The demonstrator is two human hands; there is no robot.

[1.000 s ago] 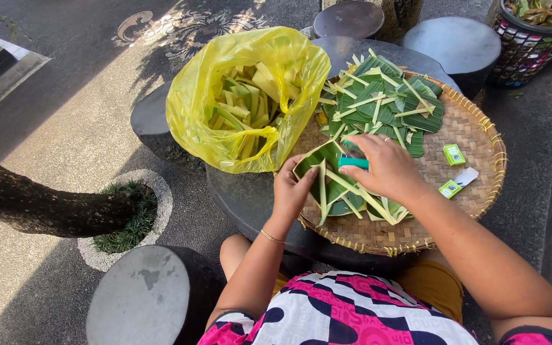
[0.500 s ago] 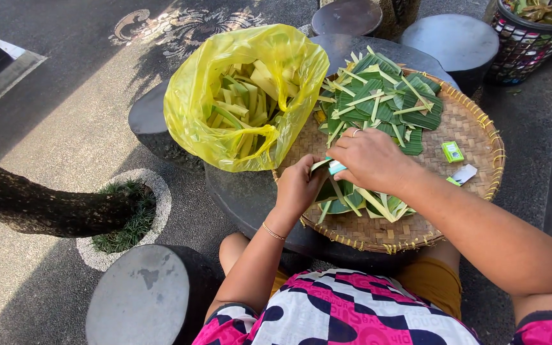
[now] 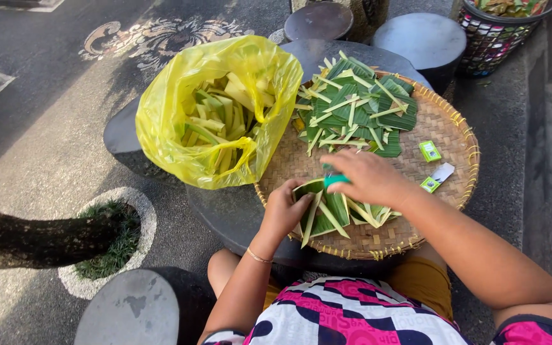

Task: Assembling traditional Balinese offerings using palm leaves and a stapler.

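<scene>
My left hand [image 3: 285, 209] pinches the near edge of a folded green leaf piece [image 3: 327, 211] with pale strips across it, on the near part of a round woven tray [image 3: 445, 124]. My right hand [image 3: 365, 177] is shut on a small teal tool [image 3: 335, 181], a stapler by its look, pressed at the top of that leaf piece. A heap of finished leaf pieces [image 3: 359, 105] lies at the tray's far side. A yellow plastic bag [image 3: 218, 115] of pale leaf strips sits open to the left, against the tray.
Two small green boxes [image 3: 429, 151] and a white slip lie on the tray's right. The tray rests on a dark round stone table [image 3: 225, 214] with stone stools around. A tree trunk [image 3: 27, 236] stands left. A patterned basket [image 3: 499, 29] is far right.
My right hand has drawn back a little from over the leaf piece, so the teal tool shows again. The left hand stays on the leaf's edge.
</scene>
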